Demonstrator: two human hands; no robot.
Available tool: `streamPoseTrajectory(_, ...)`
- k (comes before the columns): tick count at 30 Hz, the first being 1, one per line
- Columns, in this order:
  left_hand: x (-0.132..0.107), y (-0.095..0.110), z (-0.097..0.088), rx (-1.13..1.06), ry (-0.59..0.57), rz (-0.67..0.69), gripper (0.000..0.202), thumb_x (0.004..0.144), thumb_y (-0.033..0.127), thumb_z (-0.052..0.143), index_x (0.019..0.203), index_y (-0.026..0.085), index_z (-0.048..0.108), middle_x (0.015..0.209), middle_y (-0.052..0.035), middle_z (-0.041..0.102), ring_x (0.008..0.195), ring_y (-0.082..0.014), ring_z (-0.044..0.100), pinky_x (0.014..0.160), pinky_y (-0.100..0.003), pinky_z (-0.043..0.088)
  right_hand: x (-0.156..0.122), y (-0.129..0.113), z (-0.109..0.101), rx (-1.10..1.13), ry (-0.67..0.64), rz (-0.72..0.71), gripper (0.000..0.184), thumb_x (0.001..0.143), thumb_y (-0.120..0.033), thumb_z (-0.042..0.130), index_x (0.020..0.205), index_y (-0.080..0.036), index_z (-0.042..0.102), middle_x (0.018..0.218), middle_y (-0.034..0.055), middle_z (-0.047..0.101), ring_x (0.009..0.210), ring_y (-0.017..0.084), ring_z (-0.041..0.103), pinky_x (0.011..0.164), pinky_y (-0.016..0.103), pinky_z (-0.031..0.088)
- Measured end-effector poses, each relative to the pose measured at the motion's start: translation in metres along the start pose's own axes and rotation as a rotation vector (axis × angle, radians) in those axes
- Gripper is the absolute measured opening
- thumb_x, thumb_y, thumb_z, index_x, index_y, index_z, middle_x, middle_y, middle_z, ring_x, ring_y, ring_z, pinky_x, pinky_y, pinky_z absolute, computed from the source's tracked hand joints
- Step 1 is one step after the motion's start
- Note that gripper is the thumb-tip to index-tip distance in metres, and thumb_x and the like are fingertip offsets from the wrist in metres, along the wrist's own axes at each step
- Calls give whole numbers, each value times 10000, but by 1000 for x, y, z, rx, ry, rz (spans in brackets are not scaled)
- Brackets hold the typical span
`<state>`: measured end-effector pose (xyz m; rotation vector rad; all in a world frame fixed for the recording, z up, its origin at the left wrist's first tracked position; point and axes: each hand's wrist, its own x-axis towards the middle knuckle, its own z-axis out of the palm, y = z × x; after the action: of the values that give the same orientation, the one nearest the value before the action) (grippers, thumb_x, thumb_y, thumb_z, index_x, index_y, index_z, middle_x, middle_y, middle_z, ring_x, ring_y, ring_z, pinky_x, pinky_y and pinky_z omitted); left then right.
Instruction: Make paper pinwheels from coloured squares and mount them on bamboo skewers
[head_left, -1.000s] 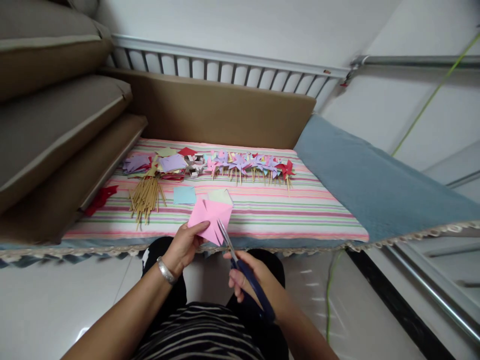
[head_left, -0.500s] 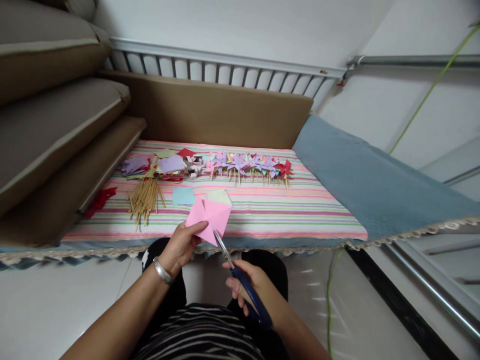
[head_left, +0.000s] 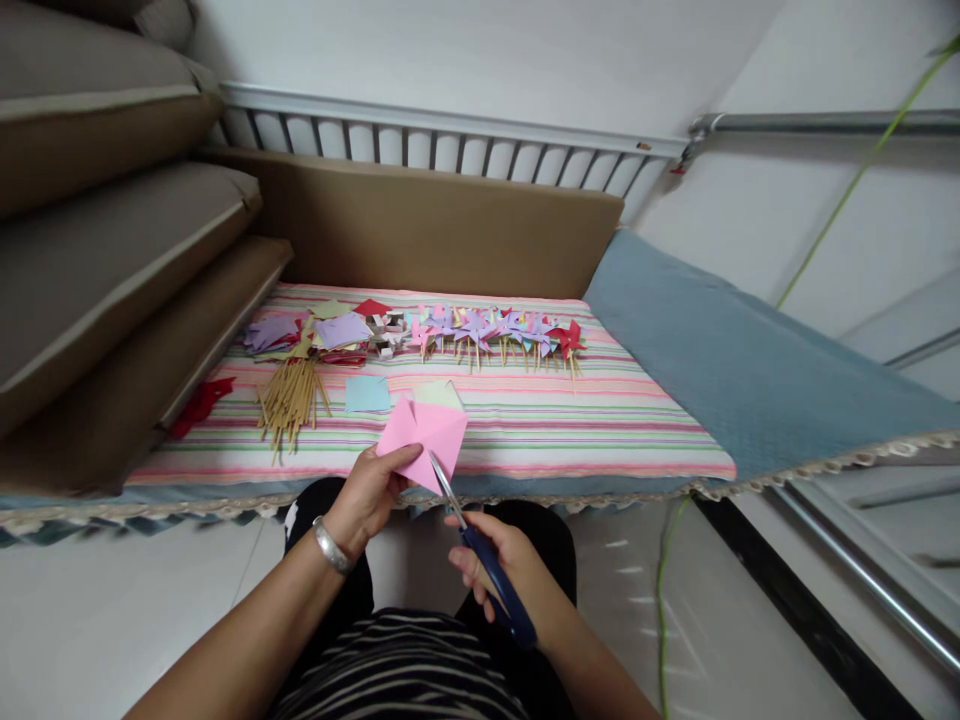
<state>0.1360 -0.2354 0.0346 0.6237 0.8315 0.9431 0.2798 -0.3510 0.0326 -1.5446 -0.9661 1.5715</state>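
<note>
"Scissors (head_left: 501,590) have closed up slightly since a second ago, their steel blades meeting the pink paper's (head_left: 439,428) lower edge."

"Where's that sheet?"

"Just below centre frame: flat, creased, squarish, pinched between the left hand's (head_left: 373,490) thumb and fingers."

"And the right hand (head_left: 491,555)?"

"Lower centre, fingers curled around smooth blue handles."

"Beyond?"

"Slim wooden sticks (head_left: 291,398), left of centre, on striped cloth (head_left: 570,430)."
</note>
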Motion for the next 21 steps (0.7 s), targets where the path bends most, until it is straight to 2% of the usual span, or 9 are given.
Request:
streamPoseTrajectory(13, 0, -1, 3, -45, 10, 8, 280, 586, 164, 769, 840, 99, 672, 734, -49, 698, 610, -136, 617, 596, -242, 508, -1, -1, 2, -9, 18, -11, 645, 633, -521, 673, 1143, -151, 537, 475, -92, 480, 323, 57, 399, 297, 172, 325)
streamPoseTrajectory(21, 0, 0, 3, -65, 14, 9, 255, 598, 151, 763, 834, 109, 675, 721, -36, 697, 616, -133, 618, 606, -232, 502, -2, 1, 5, -20, 76, -37, 591, 653, -502, 666, 1121, -155, 565, 483, -80, 490, 321, 56, 399, 311, 174, 289)
